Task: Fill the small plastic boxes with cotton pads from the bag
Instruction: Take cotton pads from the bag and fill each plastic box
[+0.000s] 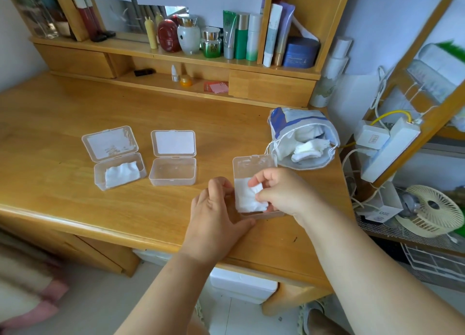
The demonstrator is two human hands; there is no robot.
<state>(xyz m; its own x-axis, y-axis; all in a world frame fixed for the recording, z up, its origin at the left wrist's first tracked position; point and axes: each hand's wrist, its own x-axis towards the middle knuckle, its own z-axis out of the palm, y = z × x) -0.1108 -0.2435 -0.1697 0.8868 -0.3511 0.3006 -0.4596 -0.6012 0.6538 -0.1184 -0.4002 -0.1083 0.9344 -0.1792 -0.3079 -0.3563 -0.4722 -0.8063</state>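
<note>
Right hand [279,191] pinches pads [247,196] into the near box [254,168]; left hand [216,209] grips its edge. Better to press the stack flat and square before letting go. Beyond: empty box [172,175], part-filled box [120,175], bag [302,138] on the bench [63,123].

Two bare forearms entering from the lower edge, converging toward mid-frame. Left hand [218,212] back-up, wrist straight, fingers curled forward at the knuckles, thumb extended to the right and lying flat. Right hand [281,191] just beside and slightly above the left, wrist bent inward, thumb and curled fingers [253,182] closed in a pinch on white cotton pads [249,198]. Right forearm running diagonally down to the lower right corner; left forearm down toward the lower centre.
</note>
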